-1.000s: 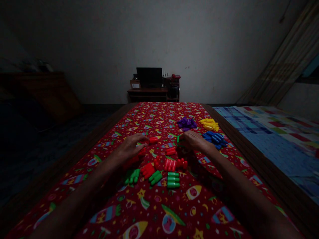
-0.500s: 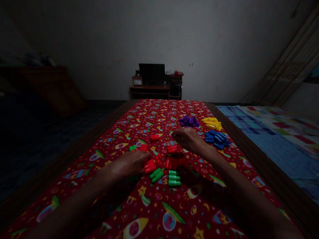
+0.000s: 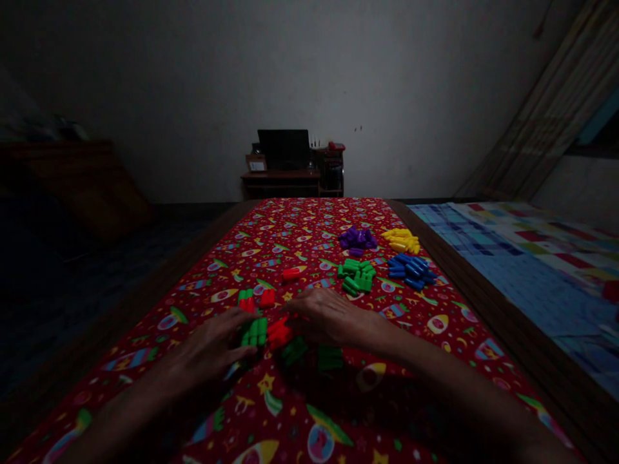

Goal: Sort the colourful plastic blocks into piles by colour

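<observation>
Two hands in a crowd of bright blocks

The person's left hand [image 3: 210,345] was low down, with its thumb and fingers apart, one on each side of a shiny green plastic block of round sticks [image 3: 255,332]; I could not tell if they squeezed it or just rested by it; the right hand [image 3: 331,316] bent in from the other side, by a lumpy bright red plastic block [image 3: 279,333]; its fingertips were lost in the dark, so I could not tell if they held anything; the red block lay between the hands, just beside the green one.

All this was on a red cloth with rockets and stars [image 3: 309,222]; two dark green plastic pieces [image 3: 294,352] lay in the right hand's shadow; past the left fingers were a red-and-green plastic block [image 3: 246,299] and a small red plastic piece [image 3: 267,297]; farther off to the right were heaps of green [image 3: 356,276], purple [image 3: 356,238], yellow [image 3: 401,240] and blue plastic sticks [image 3: 411,270].

Some things could go wrong; the hands were so close that one might bump the other's block; the shadow might hide the dark green pieces, so the right hand could knock them; smooth, round sticks might slip from a loose pinch and roll away.
</observation>
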`<state>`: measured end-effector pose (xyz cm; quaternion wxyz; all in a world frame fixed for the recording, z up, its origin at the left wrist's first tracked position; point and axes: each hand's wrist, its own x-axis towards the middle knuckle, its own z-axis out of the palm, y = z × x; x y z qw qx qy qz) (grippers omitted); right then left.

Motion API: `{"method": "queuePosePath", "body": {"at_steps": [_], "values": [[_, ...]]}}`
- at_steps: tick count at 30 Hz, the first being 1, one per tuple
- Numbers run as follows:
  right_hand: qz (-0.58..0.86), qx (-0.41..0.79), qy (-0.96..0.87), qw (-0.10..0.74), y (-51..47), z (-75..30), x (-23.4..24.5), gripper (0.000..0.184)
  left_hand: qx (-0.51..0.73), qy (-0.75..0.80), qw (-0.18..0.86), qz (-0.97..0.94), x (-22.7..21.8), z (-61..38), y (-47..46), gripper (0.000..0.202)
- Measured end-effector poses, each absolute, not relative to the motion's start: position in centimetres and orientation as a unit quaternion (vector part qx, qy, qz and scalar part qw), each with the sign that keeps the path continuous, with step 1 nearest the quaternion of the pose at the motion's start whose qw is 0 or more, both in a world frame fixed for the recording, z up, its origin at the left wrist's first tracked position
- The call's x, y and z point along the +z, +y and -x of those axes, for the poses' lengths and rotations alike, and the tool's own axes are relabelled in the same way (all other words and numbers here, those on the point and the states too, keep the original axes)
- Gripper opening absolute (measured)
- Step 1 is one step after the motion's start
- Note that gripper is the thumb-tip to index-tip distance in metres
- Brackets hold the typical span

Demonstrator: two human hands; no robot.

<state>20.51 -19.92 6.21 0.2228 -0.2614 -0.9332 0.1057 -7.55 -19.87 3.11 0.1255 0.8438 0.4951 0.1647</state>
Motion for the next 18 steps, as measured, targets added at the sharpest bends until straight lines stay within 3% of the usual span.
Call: {"method": "queuePosePath", "body": {"at_steps": [3, 6, 12, 18], "values": [[0.262, 0.113, -0.909, 0.304, -19.9, -20.1, 5.7, 0.040, 0.232, 0.484, 0.119, -0.835, 4.7, 4.4, -18.8, 0.053], [0.312, 0.117, -0.887, 0.320, -19.4, -20.0, 5.6, 0.042, 0.282, 0.439, 0.111, -0.846, 5.2, 1.0, -18.3, 0.053], [0.487, 0.086, -0.824, 0.277, -15.5, -24.3, 7.0, 0.029, 0.306, 0.383, 0.093, -0.866, 5.1, -1.3, -16.4, 0.042], [0.571, 0.071, -0.796, 0.187, -12.3, -29.3, 6.4, 0.025, 0.267, 0.462, 0.044, -0.845, 3.8, 3.5, -12.3, 0.035]]}}
